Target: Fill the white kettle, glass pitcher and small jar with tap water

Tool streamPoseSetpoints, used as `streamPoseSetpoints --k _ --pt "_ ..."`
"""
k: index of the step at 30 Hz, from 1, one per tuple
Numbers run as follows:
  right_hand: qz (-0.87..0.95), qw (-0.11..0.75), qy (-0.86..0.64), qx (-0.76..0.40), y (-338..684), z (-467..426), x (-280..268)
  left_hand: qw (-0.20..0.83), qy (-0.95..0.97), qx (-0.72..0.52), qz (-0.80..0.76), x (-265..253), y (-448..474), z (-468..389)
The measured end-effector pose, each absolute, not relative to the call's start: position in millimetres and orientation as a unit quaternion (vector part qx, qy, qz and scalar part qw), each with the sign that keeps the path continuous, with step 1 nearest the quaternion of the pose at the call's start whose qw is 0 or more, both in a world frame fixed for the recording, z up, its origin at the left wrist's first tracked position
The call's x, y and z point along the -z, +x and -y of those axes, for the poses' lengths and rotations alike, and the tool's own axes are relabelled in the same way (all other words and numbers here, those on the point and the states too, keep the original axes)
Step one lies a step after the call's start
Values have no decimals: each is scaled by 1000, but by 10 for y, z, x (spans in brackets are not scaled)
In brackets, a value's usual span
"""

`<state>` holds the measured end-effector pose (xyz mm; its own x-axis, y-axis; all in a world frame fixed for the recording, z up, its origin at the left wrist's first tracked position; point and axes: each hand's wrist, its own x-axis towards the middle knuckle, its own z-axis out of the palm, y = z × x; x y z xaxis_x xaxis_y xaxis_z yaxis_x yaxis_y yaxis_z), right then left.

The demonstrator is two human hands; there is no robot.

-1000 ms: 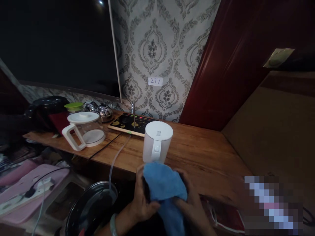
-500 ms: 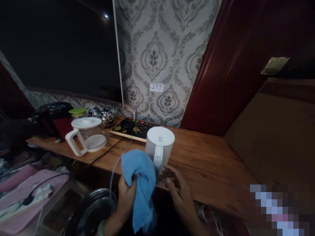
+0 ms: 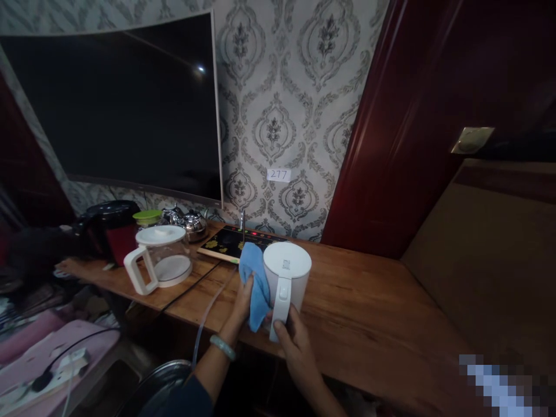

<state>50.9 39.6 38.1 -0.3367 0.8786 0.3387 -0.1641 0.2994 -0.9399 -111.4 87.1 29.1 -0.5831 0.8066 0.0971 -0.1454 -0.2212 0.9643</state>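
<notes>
A white electric kettle [image 3: 287,263] stands near the front of the wooden counter, its handle turned toward me. My right hand [image 3: 295,341] is closed around the lower part of that handle. Pressed against the kettle's left side is a blue cloth [image 3: 255,289], gripped in my left hand [image 3: 245,298]; the cloth covers most of those fingers. Left of both hands sits a glass pot [image 3: 167,258] with a white lid and white handle.
Behind the kettle lies a black induction plate [image 3: 223,242] with a small tap [image 3: 242,220]. Shiny metal teapots [image 3: 193,223] stand beside it. A clear hose [image 3: 208,310] hangs over the counter's edge toward a dark basin [image 3: 160,382]. A power strip [image 3: 56,376] rests on a pink stool [image 3: 93,347].
My left hand has carried the cloth up and forward onto the kettle's side. My right hand has closed on the handle. The view has tilted slightly upward.
</notes>
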Motion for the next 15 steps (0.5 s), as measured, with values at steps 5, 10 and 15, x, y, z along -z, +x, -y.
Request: streamPoseSetpoints --k 5,10,15 --pt "601 507 -294 -544 519 -445 -307 401 280 -693 -530 47 -1144 -743" --pt "548 544 -364 -521 746 -540 -211 435 260 -694 -511 177 -1096 -773" --pt "510 565 -422 -492 1086 -707 -284 418 243 -710 -511 124 -942 -898"
